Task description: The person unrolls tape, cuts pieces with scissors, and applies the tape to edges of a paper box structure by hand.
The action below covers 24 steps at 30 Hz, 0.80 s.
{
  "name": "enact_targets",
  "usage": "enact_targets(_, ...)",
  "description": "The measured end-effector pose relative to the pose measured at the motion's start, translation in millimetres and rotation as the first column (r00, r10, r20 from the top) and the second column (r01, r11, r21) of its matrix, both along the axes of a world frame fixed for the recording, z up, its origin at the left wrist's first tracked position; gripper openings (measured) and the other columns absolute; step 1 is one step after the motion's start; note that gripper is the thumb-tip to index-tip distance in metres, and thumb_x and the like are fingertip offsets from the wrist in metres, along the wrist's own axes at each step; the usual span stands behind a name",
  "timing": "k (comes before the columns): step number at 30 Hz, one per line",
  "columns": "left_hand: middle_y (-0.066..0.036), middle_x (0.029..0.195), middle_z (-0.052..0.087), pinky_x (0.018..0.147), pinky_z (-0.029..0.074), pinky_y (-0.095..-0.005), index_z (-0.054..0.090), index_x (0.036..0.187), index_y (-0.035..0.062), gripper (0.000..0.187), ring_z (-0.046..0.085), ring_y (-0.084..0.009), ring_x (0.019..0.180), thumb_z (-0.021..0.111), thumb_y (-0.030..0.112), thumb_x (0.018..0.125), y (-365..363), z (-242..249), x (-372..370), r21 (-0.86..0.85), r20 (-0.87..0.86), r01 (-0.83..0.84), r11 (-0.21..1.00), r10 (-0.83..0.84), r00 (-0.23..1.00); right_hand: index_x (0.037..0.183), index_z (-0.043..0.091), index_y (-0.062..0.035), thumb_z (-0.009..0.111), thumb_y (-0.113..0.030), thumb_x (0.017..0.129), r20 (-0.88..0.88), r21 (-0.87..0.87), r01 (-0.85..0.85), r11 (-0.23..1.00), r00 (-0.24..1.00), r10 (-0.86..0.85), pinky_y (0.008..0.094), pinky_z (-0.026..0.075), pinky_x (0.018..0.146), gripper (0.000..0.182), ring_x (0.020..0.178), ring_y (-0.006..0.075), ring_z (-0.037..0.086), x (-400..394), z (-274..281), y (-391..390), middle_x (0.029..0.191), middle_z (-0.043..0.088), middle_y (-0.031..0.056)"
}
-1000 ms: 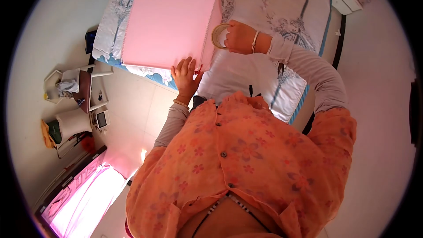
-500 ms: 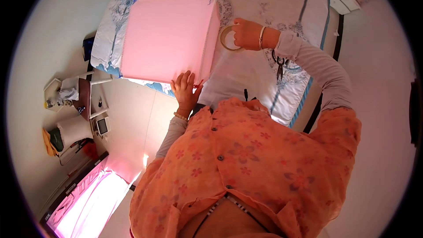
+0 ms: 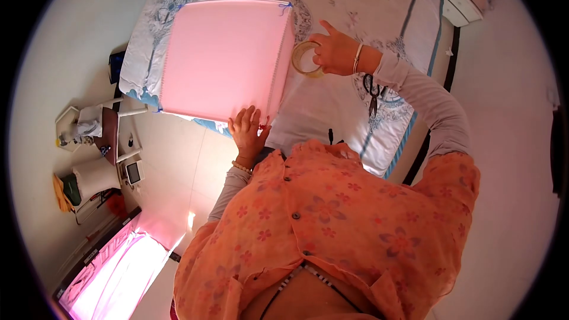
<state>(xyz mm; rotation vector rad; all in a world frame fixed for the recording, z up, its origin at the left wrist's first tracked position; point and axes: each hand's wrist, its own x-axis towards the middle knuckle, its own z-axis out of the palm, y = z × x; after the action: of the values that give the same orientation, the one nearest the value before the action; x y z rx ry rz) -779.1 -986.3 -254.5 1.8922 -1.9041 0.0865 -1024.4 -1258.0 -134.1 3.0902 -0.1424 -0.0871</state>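
I look down over an orange flowered blouse [image 3: 355,225] at a bed [image 3: 379,0] with a patterned white and blue sheet. A big pink box [image 3: 222,56] sits on the bed toward eleven o'clock from my chest, its near corner overhanging the bed's edge by the floor.

My right hand [image 3: 335,53] is at about one o'clock, just off the box's right side. Its fingers [image 3: 317,56] are curled around a roll of clear tape [image 3: 306,59], with the forefinger pointing away from me. The roll sits just beside the box's right face; I cannot tell if it touches.

My left hand [image 3: 249,130] is at the box's near corner, around twelve o'clock and close to my body. The fingers [image 3: 246,117] lie spread and flat against the pink surface, pressing rather than clasping, so that hand holds nothing.

A pair of scissors [image 3: 372,92] lies on the sheet under my right forearm, at about two o'clock.

As I judge it, the main risk is the box: with only a flat palm on the overhanging corner, a pull from the tape side could swing it round or slide it off the edge toward the floor. The tape could also stick to itself or go on crooked if the roll is drawn away at an angle. My right sleeve hangs near the scissors and might drag them.
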Motion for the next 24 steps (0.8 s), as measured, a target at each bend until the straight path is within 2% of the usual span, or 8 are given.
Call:
enact_targets(6,-0.001,0.13,0.05,0.098,0.025,-0.0585,0.055,0.121,0.0154,0.058,0.044,-0.0263,0.12,0.075,0.033,0.07,0,1,-1,-0.005,-0.003,-0.002,1.0,0.002,1.0,0.079,0.068,-0.0154,0.074,-0.031,0.067,0.023,0.002,0.005,1.0,1.0,-0.005,0.0608,0.021,0.106,0.021,0.115,0.0221,0.048,8,5,-2,0.08,0.063,-0.0031)
enact_targets(8,-0.005,0.129,0.049,0.097,0.026,-0.0583,0.054,0.121,0.0121,0.059,0.044,-0.0289,0.118,0.076,0.028,0.068,-1,3,-2,-0.013,0.004,0.016,1.0,-0.016,1.0,0.078,0.068,-0.0155,0.074,-0.031,0.066,0.029,-0.004,0.009,1.0,1.0,-0.009,0.0609,0.02,0.107,0.02,0.115,0.0221,0.048,9,8,-1,0.079,0.063,-0.0032)
enact_targets(13,-0.001,0.13,0.05,0.097,0.026,-0.0585,0.056,0.12,0.0152,0.058,0.045,-0.026,0.119,0.076,0.033,0.069,0,0,-1,-0.026,-0.018,-0.001,1.0,0.0,1.0,0.076,0.067,-0.0152,0.074,-0.03,0.066,0.048,0.001,0.015,1.0,0.999,-0.015,0.0612,0.018,0.108,0.019,0.114,0.0228,0.049,13,9,0,0.075,0.062,-0.0028)
enact_targets(16,-0.001,0.129,0.05,0.098,0.026,-0.0585,0.056,0.12,0.0149,0.058,0.045,-0.0262,0.119,0.076,0.032,0.069,1,1,-2,-0.031,-0.035,-0.002,1.0,0.0,0.999,0.074,0.066,-0.013,0.074,-0.029,0.065,0.087,0.035,-0.021,0.999,0.996,0.018,0.0601,0.018,0.109,0.02,0.113,0.0233,0.049,17,13,1,0.072,0.061,-0.0015)
enact_targets(19,-0.001,0.129,0.051,0.098,0.026,-0.0583,0.056,0.12,0.0148,0.057,0.045,-0.0264,0.119,0.076,0.032,0.069,1,0,-2,-0.031,-0.039,-0.004,1.0,0.003,0.999,0.071,0.064,-0.0116,0.073,-0.027,0.065,0.107,0.03,-0.078,0.996,0.991,0.075,0.0552,0.02,0.111,0.019,0.111,0.023,0.052,19,21,0,0.071,0.061,-0.0004)
enact_targets(21,-0.001,0.128,0.051,0.098,0.026,-0.0583,0.056,0.12,0.0147,0.057,0.045,-0.0264,0.119,0.075,0.031,0.07,1,0,-1,-0.03,-0.036,-0.007,1.0,0.006,0.999,0.068,0.062,-0.0119,0.071,-0.023,0.066,0.137,-0.128,-0.269,0.955,0.948,0.286,0.0505,0.022,0.112,0.015,0.098,0.0198,0.056,18,26,-1,0.068,0.059,-0.0001)
enact_targets(22,-0.002,0.129,0.05,0.097,0.026,-0.0582,0.055,0.12,0.0136,0.058,0.045,-0.0273,0.119,0.076,0.03,0.069,1,1,-1,-0.035,-0.025,0.004,0.999,-0.005,1.0,0.068,0.062,-0.0119,0.071,-0.023,0.066,0.137,-0.13,-0.272,0.954,0.948,0.289,0.0505,0.022,0.112,0.015,0.098,0.0198,0.056,18,26,-3,0.068,0.059,-0.0001)
enact_targets(24,-0.004,0.13,0.049,0.096,0.026,-0.058,0.054,0.12,0.0125,0.059,0.044,-0.0282,0.119,0.076,0.029,0.069,2,1,-1,-0.04,-0.013,0.015,0.999,-0.016,1.0,0.064,0.058,-0.0135,0.07,-0.022,0.067,0.103,0.047,-0.248,0.968,0.965,0.242,0.0459,0.029,0.109,0.015,0.083,0.0166,0.057,16,21,-4,0.064,0.055,-0.0012)
